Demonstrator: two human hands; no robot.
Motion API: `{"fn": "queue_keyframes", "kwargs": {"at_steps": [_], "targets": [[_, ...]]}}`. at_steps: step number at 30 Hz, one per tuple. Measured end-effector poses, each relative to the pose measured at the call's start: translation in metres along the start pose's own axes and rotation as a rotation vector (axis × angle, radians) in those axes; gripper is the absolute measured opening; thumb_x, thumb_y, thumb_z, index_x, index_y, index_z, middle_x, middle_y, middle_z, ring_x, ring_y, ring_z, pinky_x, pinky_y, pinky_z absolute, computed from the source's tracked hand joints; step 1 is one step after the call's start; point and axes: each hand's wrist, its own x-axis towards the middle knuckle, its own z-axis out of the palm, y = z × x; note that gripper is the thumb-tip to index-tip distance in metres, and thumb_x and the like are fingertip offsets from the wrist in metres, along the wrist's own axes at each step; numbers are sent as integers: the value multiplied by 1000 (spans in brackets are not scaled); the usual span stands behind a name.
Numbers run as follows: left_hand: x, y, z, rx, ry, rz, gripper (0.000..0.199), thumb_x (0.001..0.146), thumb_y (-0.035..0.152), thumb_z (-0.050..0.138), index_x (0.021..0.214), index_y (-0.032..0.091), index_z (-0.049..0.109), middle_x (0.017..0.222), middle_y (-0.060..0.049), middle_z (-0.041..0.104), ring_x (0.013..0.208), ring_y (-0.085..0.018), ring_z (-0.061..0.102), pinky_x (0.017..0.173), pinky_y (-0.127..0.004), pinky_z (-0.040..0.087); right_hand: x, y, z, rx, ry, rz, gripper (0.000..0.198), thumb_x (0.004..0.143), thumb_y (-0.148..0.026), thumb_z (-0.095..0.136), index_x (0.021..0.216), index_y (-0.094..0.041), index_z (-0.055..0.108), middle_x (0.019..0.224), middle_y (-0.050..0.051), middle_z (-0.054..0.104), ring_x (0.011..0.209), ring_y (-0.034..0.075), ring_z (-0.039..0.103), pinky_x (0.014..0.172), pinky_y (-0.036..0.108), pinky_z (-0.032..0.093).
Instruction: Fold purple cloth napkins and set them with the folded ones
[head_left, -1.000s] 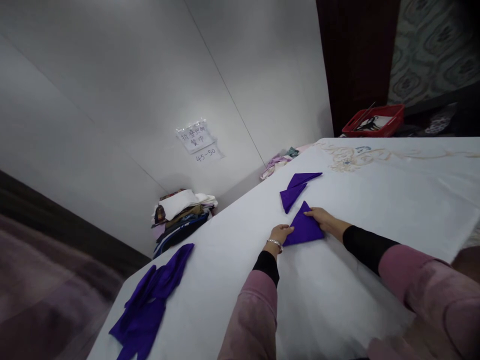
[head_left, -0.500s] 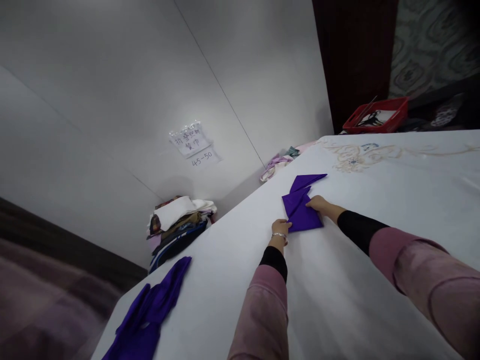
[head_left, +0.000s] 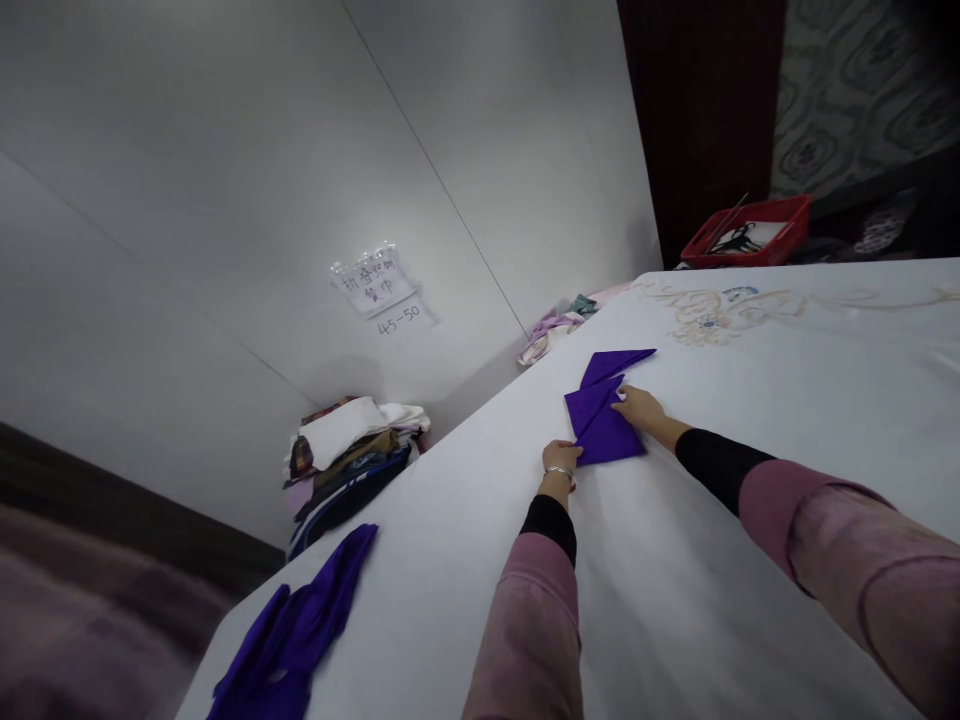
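A purple cloth napkin (head_left: 611, 432) lies folded on the white-covered table, with a diagonal fold across its face and a pointed flap (head_left: 611, 366) reaching out at its far end. My left hand (head_left: 561, 456), with a bracelet at the wrist, pinches its near left edge. At the upper right edge, the thumb and finger of my right hand (head_left: 639, 405) are closed on the fabric, and a small pale spot shows by the fingertips. Both hands stay low over the tabletop.
More purple cloth (head_left: 300, 625) lies loosely heaped at the table's left end. Folded clothes (head_left: 352, 465) are stacked by the wall, with other fabric (head_left: 551, 333) farther along. A red basket (head_left: 787, 225) stands beyond the far edge. Paper signs (head_left: 379, 283) hang on the wall.
My right hand has shifted slightly up along the napkin's right edge. My left hand keeps its place. The view has moved a little.
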Motion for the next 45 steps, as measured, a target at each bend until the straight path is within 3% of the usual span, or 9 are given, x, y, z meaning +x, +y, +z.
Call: {"fn": "queue_keyframes", "kwargs": {"at_steps": [4,10,14,18,28,39,45], "targets": [[-2,-1,1,-115,61,-26,39,68,27,72,105,17,62,96,-8,68,79,-21,63,56,-28,48,-7,-3,0,-41,26,-50,39,84,-36,53,117,-16,57,115,14,63,106,27,58,82,34,44],[-11,-17,0,-351,123,58,45,70,21,74,112,14,60,113,-12,65,93,-18,64,71,-23,52,-21,1,-5,-81,66,-153,41,90,-41,41,115,-15,59,118,16,60,109,28,55,89,39,43],[-18,-33,1,-449,190,110,46,69,15,75,113,15,60,121,-14,62,106,-19,61,81,-25,52,-51,14,2,-115,88,-371,45,89,-44,40,124,-19,56,133,13,52,124,28,45,100,40,38],[-21,-41,5,-490,227,167,35,72,10,70,106,15,65,113,-11,66,102,-17,63,89,-26,49,-80,29,15,-230,74,-568,57,88,-54,36,133,-21,50,145,11,40,134,31,32,103,47,35],[-12,-40,8,-454,239,196,23,68,10,69,89,18,71,89,-4,72,86,-15,66,83,-27,52,-78,37,21,-322,44,-587,64,89,-56,29,134,-17,51,145,15,39,133,34,33,103,50,32],[-25,-52,1,-491,265,195,32,72,3,63,103,11,68,96,-11,72,89,-17,67,81,-26,52,-80,34,27,-365,156,-704,55,87,-51,40,134,-23,49,146,12,39,133,34,33,99,51,37],[-26,-43,6,-461,245,164,29,72,6,63,99,13,70,96,-10,73,89,-18,67,86,-29,52,-68,43,29,-362,124,-713,54,89,-47,40,126,-14,58,137,17,48,129,34,39,104,51,34]]}}
